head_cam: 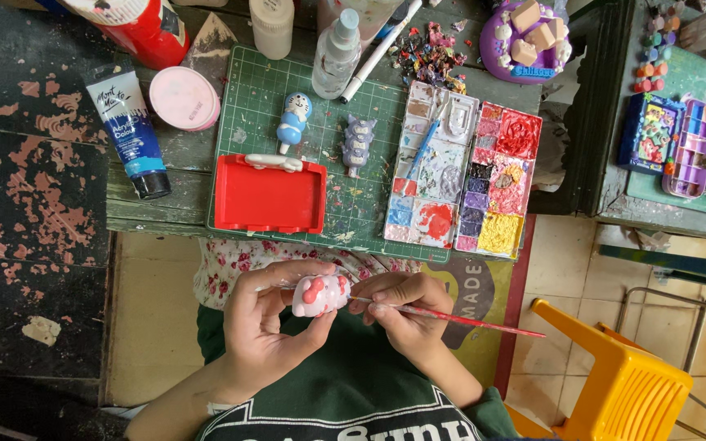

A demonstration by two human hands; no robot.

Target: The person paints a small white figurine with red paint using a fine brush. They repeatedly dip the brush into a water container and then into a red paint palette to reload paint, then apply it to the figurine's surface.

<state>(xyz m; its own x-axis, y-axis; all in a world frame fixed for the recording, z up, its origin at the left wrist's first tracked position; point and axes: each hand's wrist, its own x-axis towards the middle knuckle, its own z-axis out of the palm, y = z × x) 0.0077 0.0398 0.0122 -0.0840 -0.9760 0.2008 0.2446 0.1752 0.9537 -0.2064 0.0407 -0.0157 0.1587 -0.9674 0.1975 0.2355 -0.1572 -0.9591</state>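
So the left hand (267, 322) is curled around a small pink figurine (320, 296) with red spots, fingers wrapped on it, held over the lap just below the table edge. Right hand (406, 314) is closed in a pinch on a thin red paintbrush (459, 318), its tip end meeting the figurine's side and the handle sticking out to the right. Up on the green cutting mat (247, 98) sit a red tray (270, 194), a blue-and-white figurine (293, 118), a grey figurine (358, 144) and a messy paint palette (463, 167). A blue paint tube (132, 131) lies left of the mat.
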